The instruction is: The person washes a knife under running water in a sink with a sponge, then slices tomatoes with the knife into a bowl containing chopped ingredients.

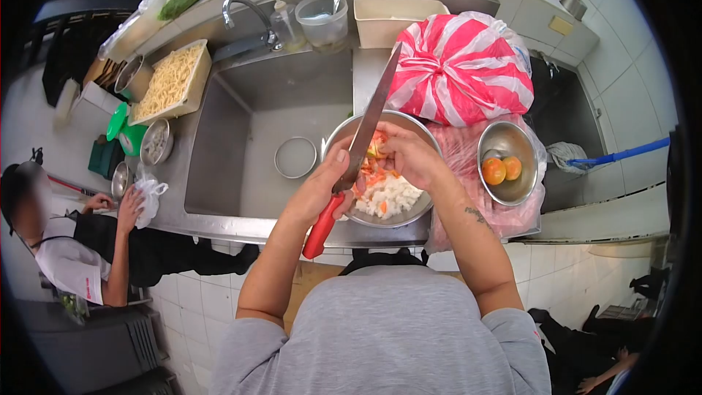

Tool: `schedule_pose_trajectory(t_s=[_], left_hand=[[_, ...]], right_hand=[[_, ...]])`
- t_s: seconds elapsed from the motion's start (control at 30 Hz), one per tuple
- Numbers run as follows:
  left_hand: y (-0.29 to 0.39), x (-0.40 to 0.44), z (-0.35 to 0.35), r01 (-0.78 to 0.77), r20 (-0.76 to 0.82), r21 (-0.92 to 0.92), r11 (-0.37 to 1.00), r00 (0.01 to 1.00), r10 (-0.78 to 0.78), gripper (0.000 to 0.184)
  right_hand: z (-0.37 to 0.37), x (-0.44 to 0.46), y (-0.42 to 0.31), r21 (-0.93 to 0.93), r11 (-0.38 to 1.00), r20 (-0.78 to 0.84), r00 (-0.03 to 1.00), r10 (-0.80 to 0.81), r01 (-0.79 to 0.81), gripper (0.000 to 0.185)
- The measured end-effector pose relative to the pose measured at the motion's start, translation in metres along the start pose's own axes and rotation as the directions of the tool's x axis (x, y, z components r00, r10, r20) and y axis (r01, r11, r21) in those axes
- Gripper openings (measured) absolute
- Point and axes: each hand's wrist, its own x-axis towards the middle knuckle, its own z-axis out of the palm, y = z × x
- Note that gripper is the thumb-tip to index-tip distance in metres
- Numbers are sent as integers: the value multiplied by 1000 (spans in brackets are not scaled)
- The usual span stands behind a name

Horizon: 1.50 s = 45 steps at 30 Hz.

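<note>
My left hand [327,179] is closed around a large knife with a red handle [319,232]. Its long blade [376,102] points up and away over a metal bowl [424,219]. Above the bowl, my right hand [411,152] pinches a piece of tomato [376,145], with the fingertips close to the blade. Below both hands, the bowl holds chopped white pieces [391,197] and reddish tomato bits [373,174]. Part of the bowl is hidden by my hands.
A steel sink [256,132] lies left of the bowl. To the right are a metal bowl with two tomatoes [493,170] and a tied red-and-white bag [461,73]. Noodles [172,80] fill a tray at far left. A co-worker [80,249] stands at the left, handling a plastic bag [148,197].
</note>
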Motion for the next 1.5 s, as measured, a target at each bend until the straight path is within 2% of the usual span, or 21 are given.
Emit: schedule_pose_trajectory(t_s=[0.23,0.33,0.53,0.73,0.83,0.93,1.03,1.13,1.2,1.27,1.37,1.4,1.5], left_hand=[[-3,5,2,22,15,-9,1000,1000,-21,60],[-9,11,3,-22,-14,24,999,1000,23,59],[-14,17,5,-3,-55,-20,1000,998,2,51],[-17,22,-2,42,-8,-235,971,999,-46,51],[-24,25,0,-19,-102,-28,999,995,16,52],[-23,28,-3,19,-80,-6,1000,997,-19,52],[-17,24,-8,38,-42,19,999,998,-37,57],[-9,16,-2,5,-131,81,997,991,5,54],[-9,21,-7,-54,-213,237,970,971,106,48],[-10,25,-14,-72,-308,394,916,929,205,41],[-3,29,-30,-25,-449,590,807,821,354,31],[-1,26,-39,8,-492,626,780,780,387,30],[0,22,-72,105,-552,742,662,655,515,28]], right_hand=[[-14,6,3,-182,983,102,995,-17,35,36],[-16,8,5,-202,979,135,990,35,-7,44],[-13,9,12,-191,981,80,996,30,-14,40],[-5,8,18,-340,936,8,995,-97,94,35],[-5,9,19,-369,923,4,994,-111,105,32],[0,5,15,-306,951,55,998,-34,49,29],[-6,10,19,-280,959,74,997,-26,46,27],[-10,16,18,-330,943,-48,996,-71,51,29],[-5,13,9,-412,906,-32,992,-119,95,32],[-3,18,7,-448,880,-11,984,-179,156,34],[0,24,-4,-343,919,-35,976,-217,192,34],[-8,27,-7,-352,927,-49,986,-159,132,35],[-16,25,-7,-353,931,-107,984,-141,95,33]])
